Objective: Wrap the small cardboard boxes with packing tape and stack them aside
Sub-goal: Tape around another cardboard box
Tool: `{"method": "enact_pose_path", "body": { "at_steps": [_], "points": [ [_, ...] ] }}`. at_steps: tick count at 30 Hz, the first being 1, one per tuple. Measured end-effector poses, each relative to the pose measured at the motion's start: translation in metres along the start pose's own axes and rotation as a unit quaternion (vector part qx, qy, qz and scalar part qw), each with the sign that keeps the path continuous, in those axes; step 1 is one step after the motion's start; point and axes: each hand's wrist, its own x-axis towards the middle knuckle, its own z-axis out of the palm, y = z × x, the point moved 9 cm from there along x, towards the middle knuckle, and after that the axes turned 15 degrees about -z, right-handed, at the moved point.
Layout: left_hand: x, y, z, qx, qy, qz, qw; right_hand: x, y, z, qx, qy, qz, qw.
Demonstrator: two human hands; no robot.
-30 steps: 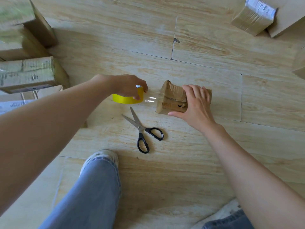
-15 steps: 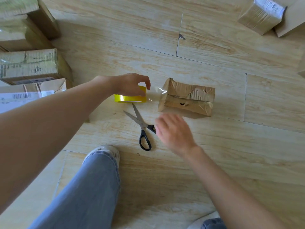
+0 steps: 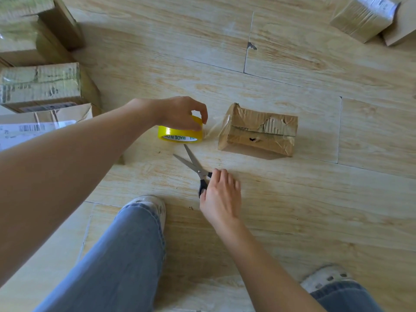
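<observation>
A small worn cardboard box (image 3: 258, 130) lies on the wooden floor (image 3: 292, 199), partly covered with clear tape. A clear strip of tape (image 3: 212, 129) stretches from its left end to a yellow-cored tape roll (image 3: 177, 135). My left hand (image 3: 180, 113) grips the roll from above, on the floor left of the box. Black-handled scissors (image 3: 194, 167) lie open below the roll, blades pointing up-left. My right hand (image 3: 219, 194) lies over the scissor handles with its fingers curled on them; the handles are mostly hidden.
Several taped cardboard boxes (image 3: 42, 86) are stacked at the left, with a labelled parcel (image 3: 33, 129) in front of them. More boxes (image 3: 364, 16) sit at the top right. My legs in jeans and two light shoes (image 3: 148, 204) are at the bottom.
My right hand left the box, swept down-left and now covers the scissor handles. My left hand keeps the tape roll in place beside the box.
</observation>
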Motion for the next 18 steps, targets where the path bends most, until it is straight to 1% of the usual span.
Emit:
{"method": "enact_pose_path", "body": {
  "at_steps": [4,8,10,11,12,13,15,16,17,18],
  "points": [
    [0.002,0.0,0.004,0.003,-0.002,0.001,1.0,-0.017,0.017,0.004,0.006,-0.007,0.092,0.996],
    [0.004,-0.001,0.006,-0.008,-0.005,0.001,1.0,-0.027,0.021,0.009,-0.002,-0.042,0.083,0.996],
    [0.005,-0.002,0.006,-0.014,-0.008,0.0,1.0,-0.034,0.02,0.007,0.049,-0.034,0.084,0.995],
    [0.005,-0.003,0.006,-0.016,-0.01,0.0,1.0,-0.038,0.021,0.006,0.102,-0.023,0.09,0.99],
    [0.005,-0.003,0.006,-0.016,-0.01,-0.001,1.0,-0.043,0.021,0.007,0.172,-0.016,0.105,0.979],
    [0.005,-0.003,0.006,-0.015,-0.007,-0.002,1.0,-0.048,0.022,0.01,0.256,-0.013,0.131,0.958],
    [0.006,-0.002,0.006,-0.012,0.0,-0.005,1.0,-0.057,0.023,0.015,0.417,0.005,0.2,0.887],
    [0.006,-0.002,0.006,-0.012,0.002,-0.006,1.0,-0.059,0.021,0.015,0.477,0.015,0.227,0.849],
    [0.006,-0.003,0.005,-0.012,0.003,-0.006,1.0,-0.06,0.018,0.014,0.52,0.02,0.24,0.82],
    [0.005,-0.003,0.005,-0.015,0.002,-0.006,1.0,-0.058,0.015,0.012,0.542,0.014,0.243,0.805]
  ]
}}
